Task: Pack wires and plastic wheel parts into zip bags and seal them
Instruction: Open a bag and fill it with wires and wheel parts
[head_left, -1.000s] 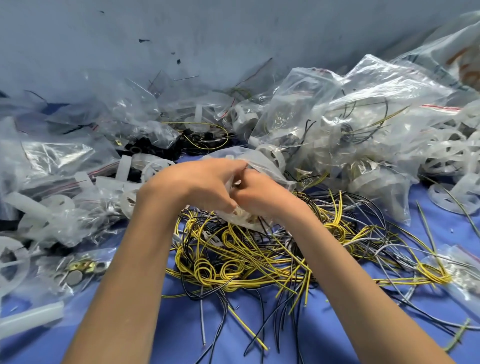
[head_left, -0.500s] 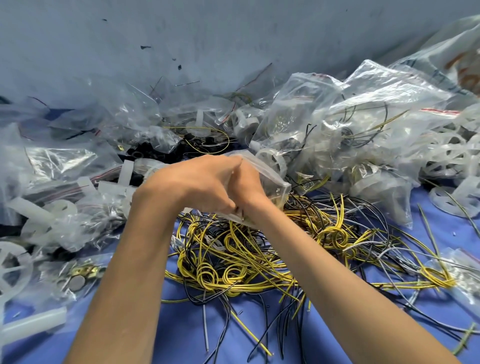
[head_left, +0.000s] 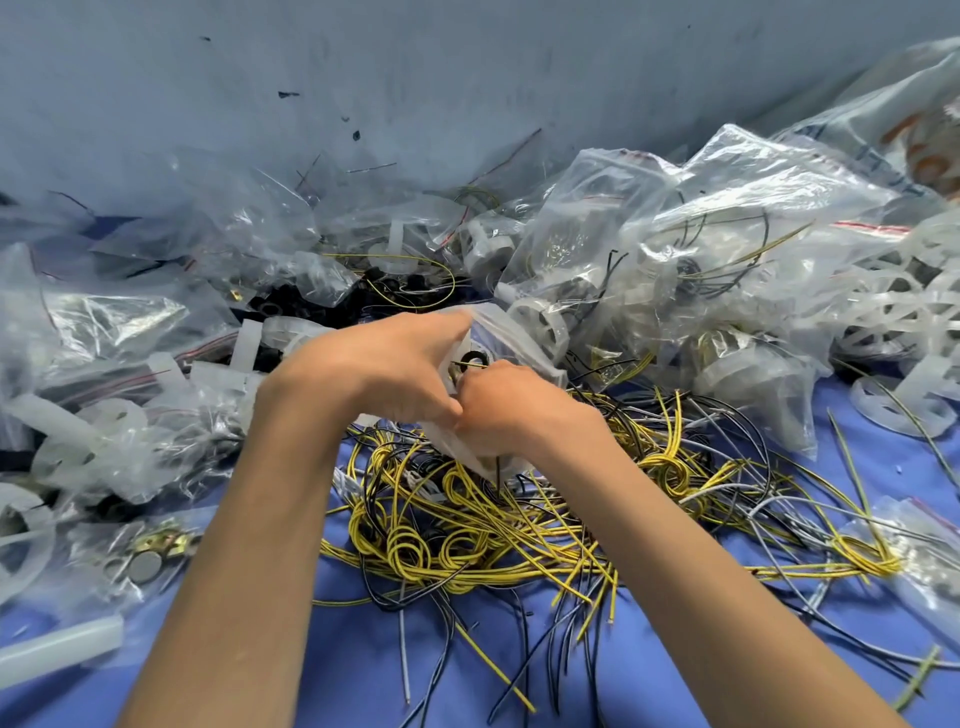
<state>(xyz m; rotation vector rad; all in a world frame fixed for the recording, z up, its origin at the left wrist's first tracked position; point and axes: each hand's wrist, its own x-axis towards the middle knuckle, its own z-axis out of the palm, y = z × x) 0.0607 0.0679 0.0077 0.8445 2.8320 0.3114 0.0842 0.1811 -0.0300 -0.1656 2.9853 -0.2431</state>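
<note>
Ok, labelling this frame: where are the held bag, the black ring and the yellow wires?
held bag (head_left: 519, 338): head view, clear upper wall.
black ring (head_left: 474, 354): head view, top rim.
yellow wires (head_left: 415, 551): head view, coil in the pile.

Blue tablecloth (head_left: 363, 675) meets a scuffed grey wall (head_left: 415, 78).

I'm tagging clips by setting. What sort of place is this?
Probably a small-parts packing bench: a blue table heaped with filled zip bags, loose yellow and black wires, white plastic wheels at right; left hand and right hand grip one small bag.
</note>
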